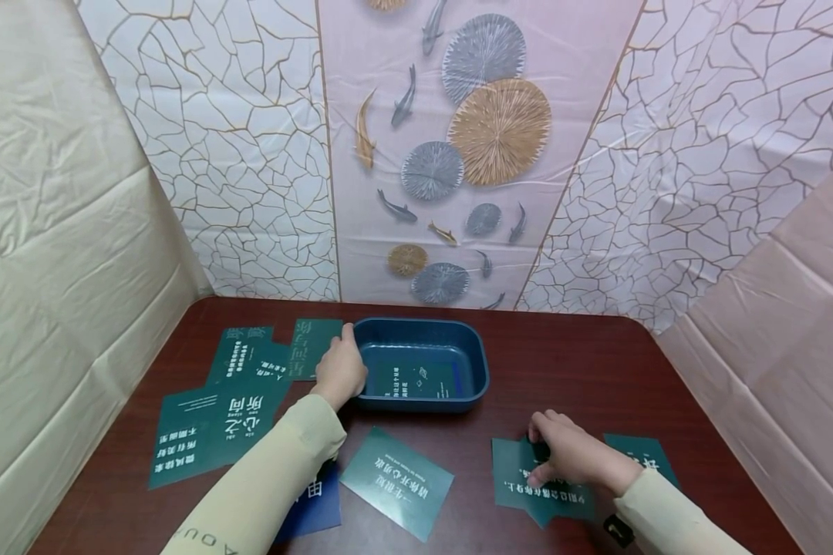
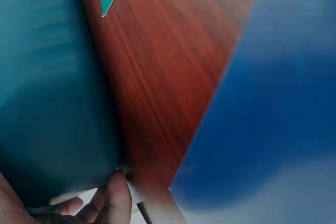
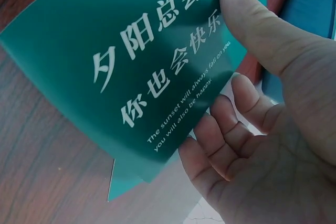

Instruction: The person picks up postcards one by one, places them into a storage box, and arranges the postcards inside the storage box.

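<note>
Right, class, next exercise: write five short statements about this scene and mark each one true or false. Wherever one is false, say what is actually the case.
1. The left hand is at the left side of the blue tray. True.
2. The tray is empty. False: a green card lies inside it.
3. The right hand touches the sunset card, which reads "The sunset will always fall on you". True.
4. Every card in view is green. False: a blue card lies partly hidden by the left forearm.
5. The table is reddish brown. True.
</note>
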Motion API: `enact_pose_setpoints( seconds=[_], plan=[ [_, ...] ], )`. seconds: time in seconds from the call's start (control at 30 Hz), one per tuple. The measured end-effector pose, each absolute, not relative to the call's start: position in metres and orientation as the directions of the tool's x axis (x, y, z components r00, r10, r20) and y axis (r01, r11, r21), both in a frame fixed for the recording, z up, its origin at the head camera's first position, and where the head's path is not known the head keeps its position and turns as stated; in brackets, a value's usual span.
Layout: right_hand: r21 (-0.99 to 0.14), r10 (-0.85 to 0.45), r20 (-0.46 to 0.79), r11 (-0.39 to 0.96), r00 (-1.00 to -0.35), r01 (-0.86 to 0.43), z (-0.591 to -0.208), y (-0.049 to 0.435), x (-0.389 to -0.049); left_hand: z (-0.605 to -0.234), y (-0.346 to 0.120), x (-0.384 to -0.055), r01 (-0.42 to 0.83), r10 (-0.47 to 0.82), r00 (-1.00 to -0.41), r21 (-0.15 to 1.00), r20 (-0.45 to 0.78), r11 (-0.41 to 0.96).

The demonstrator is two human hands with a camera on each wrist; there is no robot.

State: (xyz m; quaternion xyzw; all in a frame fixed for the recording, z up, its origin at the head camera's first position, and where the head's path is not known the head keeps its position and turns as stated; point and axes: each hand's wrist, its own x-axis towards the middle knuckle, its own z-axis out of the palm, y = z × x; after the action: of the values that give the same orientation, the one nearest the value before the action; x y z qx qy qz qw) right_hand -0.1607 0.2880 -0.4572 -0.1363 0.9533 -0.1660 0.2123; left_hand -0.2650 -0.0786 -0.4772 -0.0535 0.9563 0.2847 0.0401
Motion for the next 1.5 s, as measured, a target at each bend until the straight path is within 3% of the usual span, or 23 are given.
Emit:
enact_pose_setpoints(
  seconds=[0.27, 0.43, 0.7, 1.17, 1.5],
  plan=[
    [-0.413, -0.289, -0.397, 0.904, -0.871, -0.112, -0.456, 0.287, -0.162, -0.479, -0.079, -0.266, -0.127, -0.080, -0.991, 0.544, -0.108, 0.829],
    [-0.458, -0.277, -0.359, 0.884, -0.891, -0.091, -0.449, 0.290, -0.165, -0.479, -0.079, -0.266, -0.126, -0.080, -0.991, 0.542, -0.107, 0.831],
    [-0.484, -0.297, -0.244, 0.862, -0.923, -0.150, -0.435, 0.293, -0.168, -0.477, -0.079, -0.264, -0.122, -0.069, -0.991, 0.534, -0.118, 0.836],
    [-0.490, -0.378, -0.066, 0.818, -0.923, -0.300, -0.424, 0.295, -0.171, -0.478, -0.079, -0.264, -0.119, -0.071, -0.992, 0.546, -0.107, 0.829],
    [-0.478, -0.357, -0.003, 0.821, -0.934, -0.312, -0.410, 0.296, -0.175, -0.480, -0.079, -0.265, -0.111, -0.070, -0.993, 0.552, -0.094, 0.826]
  ],
)
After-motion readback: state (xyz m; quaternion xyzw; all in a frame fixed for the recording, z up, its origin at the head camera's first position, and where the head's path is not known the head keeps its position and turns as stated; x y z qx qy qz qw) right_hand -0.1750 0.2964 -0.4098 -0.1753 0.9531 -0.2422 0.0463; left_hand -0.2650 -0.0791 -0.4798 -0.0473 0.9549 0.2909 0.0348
